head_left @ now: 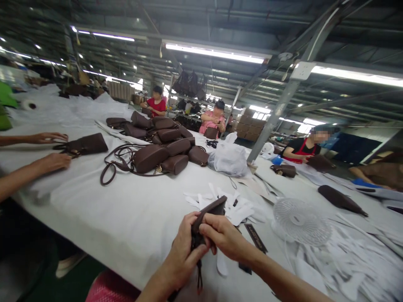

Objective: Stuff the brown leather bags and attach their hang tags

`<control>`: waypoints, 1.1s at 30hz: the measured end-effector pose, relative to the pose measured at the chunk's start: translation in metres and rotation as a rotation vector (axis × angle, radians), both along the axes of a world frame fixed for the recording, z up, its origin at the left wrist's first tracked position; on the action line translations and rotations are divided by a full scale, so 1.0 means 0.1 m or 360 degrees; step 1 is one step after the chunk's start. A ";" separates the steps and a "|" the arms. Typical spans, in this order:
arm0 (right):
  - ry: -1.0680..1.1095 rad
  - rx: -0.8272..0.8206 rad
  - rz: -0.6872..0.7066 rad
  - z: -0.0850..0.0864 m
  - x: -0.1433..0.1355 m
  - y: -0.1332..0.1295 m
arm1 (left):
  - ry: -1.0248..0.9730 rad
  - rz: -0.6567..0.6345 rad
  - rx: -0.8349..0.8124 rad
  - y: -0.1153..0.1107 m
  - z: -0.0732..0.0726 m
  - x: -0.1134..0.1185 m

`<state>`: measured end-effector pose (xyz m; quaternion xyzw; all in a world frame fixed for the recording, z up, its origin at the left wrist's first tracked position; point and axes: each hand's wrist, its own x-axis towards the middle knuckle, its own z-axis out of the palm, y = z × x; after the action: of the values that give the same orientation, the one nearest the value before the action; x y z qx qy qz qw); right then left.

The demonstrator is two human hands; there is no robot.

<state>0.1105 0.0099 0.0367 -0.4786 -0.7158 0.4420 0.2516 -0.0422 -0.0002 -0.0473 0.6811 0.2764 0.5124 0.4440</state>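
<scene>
A dark brown bag (217, 206) is held up over the near edge of the white-covered table. My left hand (185, 247) is wrapped round its left side, thumb in front. On its upper edge, my right hand (222, 235) pinches with bent fingers, close beside the left one. Dark cords hang below the bag. Just behind it lie white strips (239, 209), and a dark label strip with lettering (255, 238) rests to the right of my right hand.
Brown bags (151, 157) with straps are piled mid-table. At left, a co-worker's hands (53, 161) touch another bag (91, 144). A white fan (300, 221) and paper scraps (340, 260) lie right. Several people work across the table, near a slanted metal post (273, 121).
</scene>
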 end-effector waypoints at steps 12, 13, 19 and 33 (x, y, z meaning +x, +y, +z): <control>0.0008 0.0239 0.0233 -0.01 -0.09 0.06 | 0.0115 0.0148 -0.0156 0.09 0.19 -0.02; -0.0018 0.0269 0.0176 -0.01 -0.12 0.08 | 0.0117 0.0148 -0.0186 0.12 0.20 -0.04; -0.0819 0.0734 0.0121 0.17 -0.25 0.23 | 0.0041 0.0176 -0.0289 0.29 0.26 -0.12; -0.1453 0.1143 0.0343 0.23 0.42 0.39 | 0.0247 0.0344 -0.0088 0.35 0.19 -0.18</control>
<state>0.1526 0.0491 0.0600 -0.4297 -0.9011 -0.0556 0.0180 -0.0600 0.0344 -0.0287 0.6724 0.3959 0.4951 0.3821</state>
